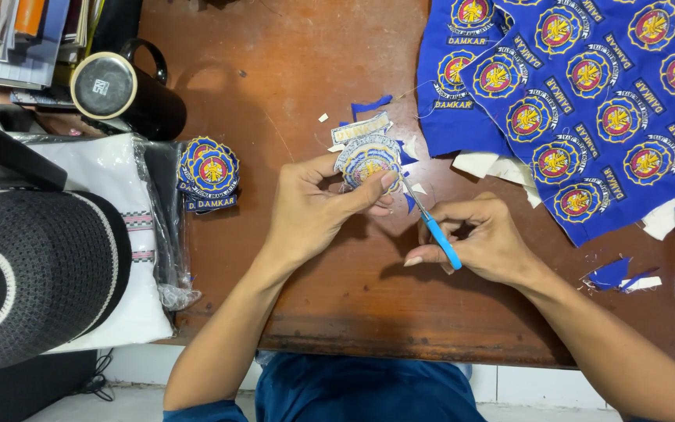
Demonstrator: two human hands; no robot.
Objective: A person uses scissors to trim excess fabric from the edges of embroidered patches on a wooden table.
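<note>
Pinching a round embroidered patch (366, 160) between thumb and fingers, left hand (314, 207) holds it just above the wooden table (291, 109), near table centre, face toward camera. Right hand (484, 238) is closed around small scissors (431, 223) w/ blue handles — blades angle up-left, tips touching the patch's lower right edge. A cut rectangular label strip (361, 127) hangs just above the patch, still joined or overlapping; can't tell which.

Around the hands: blue and white fabric scraps (372, 103) scattered on the table by the patch. Right side — large blue cloth sheet (587, 101) w/ rows of uncut patches of the same kind, white backing (494, 166) showing at its lower edge. More scraps (619, 275) under it, near right forearm.

Left of hands: small stack of finished patches (208, 173), beside a plastic-wrapped white cloth bundle (111, 234). Black cylindrical mug (123, 92) lies behind the stack. Black knit cap (37, 277) w/ white ring at far left.
</note>
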